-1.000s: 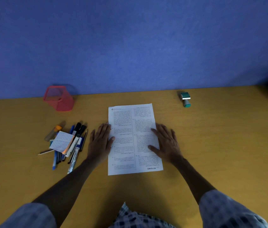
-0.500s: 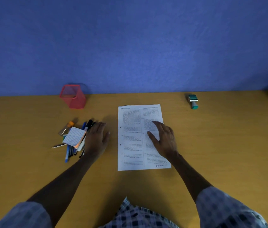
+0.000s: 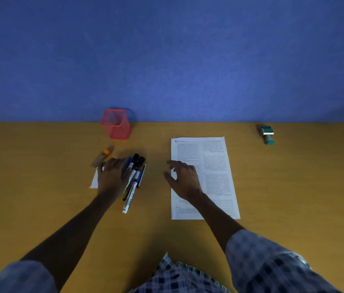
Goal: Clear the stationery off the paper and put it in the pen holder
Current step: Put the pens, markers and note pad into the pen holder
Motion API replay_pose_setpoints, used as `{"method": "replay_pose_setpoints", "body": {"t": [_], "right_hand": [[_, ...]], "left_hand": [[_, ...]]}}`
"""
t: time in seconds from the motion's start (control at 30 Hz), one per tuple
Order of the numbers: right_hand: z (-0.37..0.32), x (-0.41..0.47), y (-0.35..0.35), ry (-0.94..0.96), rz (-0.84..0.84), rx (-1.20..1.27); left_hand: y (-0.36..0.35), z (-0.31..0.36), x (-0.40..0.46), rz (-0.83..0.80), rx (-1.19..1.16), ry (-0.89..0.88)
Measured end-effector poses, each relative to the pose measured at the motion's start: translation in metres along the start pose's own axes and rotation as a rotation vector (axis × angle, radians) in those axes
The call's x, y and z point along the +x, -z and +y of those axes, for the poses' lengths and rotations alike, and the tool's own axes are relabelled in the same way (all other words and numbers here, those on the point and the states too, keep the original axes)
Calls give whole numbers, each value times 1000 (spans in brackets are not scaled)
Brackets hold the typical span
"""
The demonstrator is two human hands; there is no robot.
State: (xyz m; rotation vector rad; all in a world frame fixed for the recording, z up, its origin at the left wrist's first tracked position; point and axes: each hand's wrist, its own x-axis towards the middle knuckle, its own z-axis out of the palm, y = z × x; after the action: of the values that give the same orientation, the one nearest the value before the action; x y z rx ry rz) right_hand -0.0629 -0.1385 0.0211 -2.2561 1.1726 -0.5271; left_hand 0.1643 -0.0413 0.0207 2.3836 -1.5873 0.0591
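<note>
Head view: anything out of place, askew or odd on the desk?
Yes. The pens lie in a loose heap on the desk under the left hand, not in the empty-looking pink pen holder. A teal stamp sits alone far right. The paper lies slightly askew.

We see a teal stamp (image 3: 267, 134) lying on the yellow-brown desk (image 3: 293, 187) near its far right edge, below a blue wall (image 3: 166, 56) that fills the background.
</note>
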Motion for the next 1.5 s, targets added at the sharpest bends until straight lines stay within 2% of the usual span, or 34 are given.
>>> {"method": "replay_pose_setpoints", "body": {"t": [0.27, 0.6, 0.87, 1.03, 1.2, 1.4, 1.5], "right_hand": [[-43, 33, -34, -113, -118, 8], [-76, 69, -67, -252, -85, -116], [-82, 84, -76, -357, -56, -106], [-84, 92, -69, -486, -80, 21], [-84, 92, -60, -525, -108, 153], [-78, 89, -52, -646, -75, 600], [-73, 91, -48, -644, -94, 808]], "left_hand": [[-4, 5, 20, -103, 10, -9], [0, 8, 56, -320, -2, -127], [1, 9, 68, -360, -117, -124], [-2, 8, 70, -332, -195, -39], [-1, 7, 65, -236, -271, -59], [15, 0, 65, -142, -436, -65], [25, -9, 66, -69, -520, -98]]}}
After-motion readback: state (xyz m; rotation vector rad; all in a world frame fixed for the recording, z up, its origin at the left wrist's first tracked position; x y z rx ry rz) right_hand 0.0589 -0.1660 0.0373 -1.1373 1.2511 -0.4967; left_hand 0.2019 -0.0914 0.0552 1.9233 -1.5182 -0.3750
